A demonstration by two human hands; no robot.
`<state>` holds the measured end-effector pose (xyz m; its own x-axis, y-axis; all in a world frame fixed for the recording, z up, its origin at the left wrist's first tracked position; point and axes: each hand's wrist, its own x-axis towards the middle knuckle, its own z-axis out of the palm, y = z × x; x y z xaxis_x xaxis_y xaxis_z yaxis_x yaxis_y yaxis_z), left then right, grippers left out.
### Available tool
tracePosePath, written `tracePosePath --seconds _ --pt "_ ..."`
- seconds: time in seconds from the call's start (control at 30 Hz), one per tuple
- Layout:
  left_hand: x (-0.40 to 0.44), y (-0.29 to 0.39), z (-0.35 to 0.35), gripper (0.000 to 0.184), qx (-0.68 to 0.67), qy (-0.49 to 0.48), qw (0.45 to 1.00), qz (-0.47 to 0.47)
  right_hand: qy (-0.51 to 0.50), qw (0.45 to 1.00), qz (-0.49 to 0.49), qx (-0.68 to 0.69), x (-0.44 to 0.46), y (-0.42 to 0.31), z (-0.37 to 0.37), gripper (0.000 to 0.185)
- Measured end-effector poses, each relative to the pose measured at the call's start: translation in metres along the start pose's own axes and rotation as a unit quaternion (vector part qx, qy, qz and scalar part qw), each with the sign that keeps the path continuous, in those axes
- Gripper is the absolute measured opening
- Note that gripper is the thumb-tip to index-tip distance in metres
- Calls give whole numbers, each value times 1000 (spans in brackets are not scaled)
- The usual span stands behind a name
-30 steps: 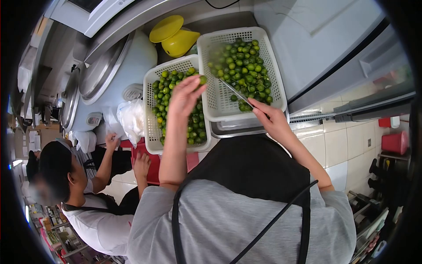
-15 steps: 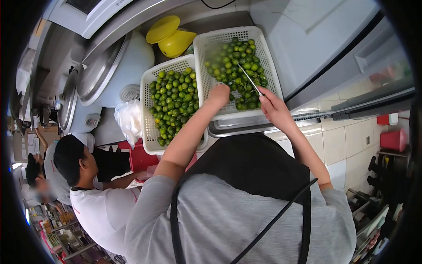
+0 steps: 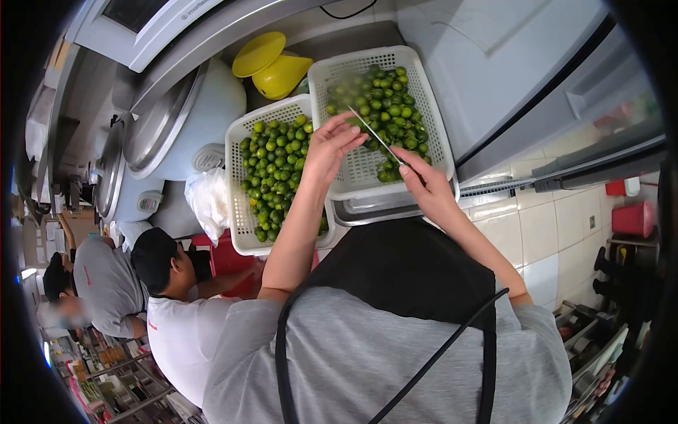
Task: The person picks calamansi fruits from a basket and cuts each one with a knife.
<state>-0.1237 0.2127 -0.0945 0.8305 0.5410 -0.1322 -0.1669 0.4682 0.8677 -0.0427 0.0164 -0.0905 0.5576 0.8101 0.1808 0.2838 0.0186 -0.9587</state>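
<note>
My right hand [image 3: 421, 177] is closed on the dark handle of a knife [image 3: 374, 136], its thin blade pointing up and left over the right white basket [image 3: 441, 134]. Near the blade's tip, my left hand [image 3: 332, 145] has its fingers bent together; whatever they hold is too hidden to name. Small green citrus fruits [image 3: 395, 99] lie in the right basket, with part of its perforated floor showing. More green fruits, a few yellowish, fill the left white basket [image 3: 236, 212], beside my left forearm.
Behind the baskets stands a yellow container [image 3: 277, 76]. Large lidded vessels [image 3: 205, 120] and a white plastic bag [image 3: 207, 201] are at the left. One co-worker [image 3: 169, 283] is close to my left arm, another person beyond. A metal tray [image 3: 371, 210] is under the right basket.
My left hand has come up out of the right basket toward the blade. The knife has shifted slightly left with my right hand. The nearby co-worker has moved closer to my left arm.
</note>
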Motion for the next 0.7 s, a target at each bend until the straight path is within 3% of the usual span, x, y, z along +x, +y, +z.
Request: tracePosePath --seconds 0.13,0.37,0.47,0.57,0.63,0.7 --pt "-4 -5 -4 14 -24 6 1000 14 -7 1000 15 1 5 -6 5 31" --pt "-6 -7 -7 14 -40 19 999 10 -12 998 60 7 15 9 11 31" --pt "-12 -5 -4 15 -59 -18 998 -8 44 993 111 -6 24 42 5 35" --pt "-18 1 6 18 -47 16 999 2 -3 983 182 -29 20 16 -8 32" --pt "-13 0 6 20 -8 42 998 39 14 997 68 -32 13 7 -5 32" --pt "-11 -3 5 21 -6 50 997 60 14 999 20 -43 6 7 0 32"
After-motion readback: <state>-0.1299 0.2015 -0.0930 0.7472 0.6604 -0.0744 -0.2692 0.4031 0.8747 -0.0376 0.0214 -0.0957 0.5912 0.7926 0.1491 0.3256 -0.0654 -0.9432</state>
